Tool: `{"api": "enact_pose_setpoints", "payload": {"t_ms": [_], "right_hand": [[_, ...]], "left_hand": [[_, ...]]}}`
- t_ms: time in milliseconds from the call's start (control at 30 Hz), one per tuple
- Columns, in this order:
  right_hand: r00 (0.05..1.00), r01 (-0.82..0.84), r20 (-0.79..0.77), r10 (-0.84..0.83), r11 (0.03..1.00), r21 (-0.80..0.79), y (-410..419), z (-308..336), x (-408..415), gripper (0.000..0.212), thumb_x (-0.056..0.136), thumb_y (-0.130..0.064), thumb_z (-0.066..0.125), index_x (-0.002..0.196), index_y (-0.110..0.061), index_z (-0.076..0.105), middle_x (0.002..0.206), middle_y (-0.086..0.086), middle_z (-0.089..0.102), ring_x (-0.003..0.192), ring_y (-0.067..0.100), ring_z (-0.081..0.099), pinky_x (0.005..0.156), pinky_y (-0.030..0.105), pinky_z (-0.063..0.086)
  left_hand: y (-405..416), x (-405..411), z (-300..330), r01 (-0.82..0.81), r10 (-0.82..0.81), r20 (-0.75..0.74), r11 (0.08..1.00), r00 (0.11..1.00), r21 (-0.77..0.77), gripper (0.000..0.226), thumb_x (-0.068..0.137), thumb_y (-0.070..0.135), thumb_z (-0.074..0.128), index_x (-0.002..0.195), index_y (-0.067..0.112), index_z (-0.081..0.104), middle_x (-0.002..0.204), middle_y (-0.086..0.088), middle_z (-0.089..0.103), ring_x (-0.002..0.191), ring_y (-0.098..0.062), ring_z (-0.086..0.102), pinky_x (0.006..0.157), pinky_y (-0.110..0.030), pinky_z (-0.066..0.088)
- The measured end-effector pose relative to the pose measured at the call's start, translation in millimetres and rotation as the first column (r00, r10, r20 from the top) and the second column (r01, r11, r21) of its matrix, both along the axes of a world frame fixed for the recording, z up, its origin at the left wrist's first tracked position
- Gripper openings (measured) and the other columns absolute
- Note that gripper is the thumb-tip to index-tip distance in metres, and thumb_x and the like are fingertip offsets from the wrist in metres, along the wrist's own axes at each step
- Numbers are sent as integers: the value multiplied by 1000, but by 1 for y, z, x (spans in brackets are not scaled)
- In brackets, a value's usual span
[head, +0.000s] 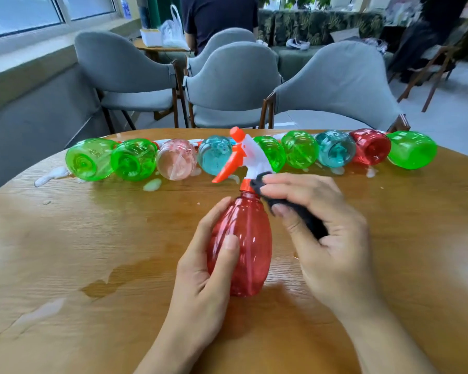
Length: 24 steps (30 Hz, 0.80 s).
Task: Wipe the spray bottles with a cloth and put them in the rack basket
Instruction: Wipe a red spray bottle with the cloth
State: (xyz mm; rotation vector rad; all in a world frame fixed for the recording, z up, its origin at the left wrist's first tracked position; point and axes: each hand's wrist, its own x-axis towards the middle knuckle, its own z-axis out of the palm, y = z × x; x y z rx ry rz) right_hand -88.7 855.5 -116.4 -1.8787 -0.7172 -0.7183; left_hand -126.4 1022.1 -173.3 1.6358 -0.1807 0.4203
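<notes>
We are early on: our left hand (206, 255) grips the red spray bottle (241, 247) at table centre, while our right hand (316, 225) pinches the black cloth (303, 214) at its neck. Nine bottles (300, 148) lie unwiped toward twelve o'clock; no rack basket shows.

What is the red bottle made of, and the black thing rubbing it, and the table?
The red spray bottle looks like glossy see-through plastic: light shines through it. The black cloth seems soft and fuzzy, matte, probably microfibre or fleece. The table shows wood grain with a smooth sheen, so wood or wood-look laminate.
</notes>
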Motion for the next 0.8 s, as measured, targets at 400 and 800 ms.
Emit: {"api": "enact_pose_setpoints", "payload": {"t_ms": [400, 800], "right_hand": [[955, 2, -267, 128, 899, 438, 2, -17, 5, 25, 97, -12, 70, 118, -26, 71, 119, -2, 76, 117, 19, 70, 98, 24, 52], [990, -106, -90, 110, 993, 53, 20, -27, -4, 24, 101, -15, 64, 122, -16, 74, 130, -7, 69, 126, 23, 62, 108, 36, 46]], "left_hand": [[3, 7, 6, 83, -135, -102, 910, 985, -406, 56, 88, 67, 70, 134, 35, 66, 137, -2, 72, 122, -23, 71, 98, -45, 60], [6, 4, 1, 71, -147, -155, 908, 977, -412, 64, 94, 70, 64, 146, 33, 62, 150, -5, 64, 144, -30, 56, 122, -65, 36]]}}
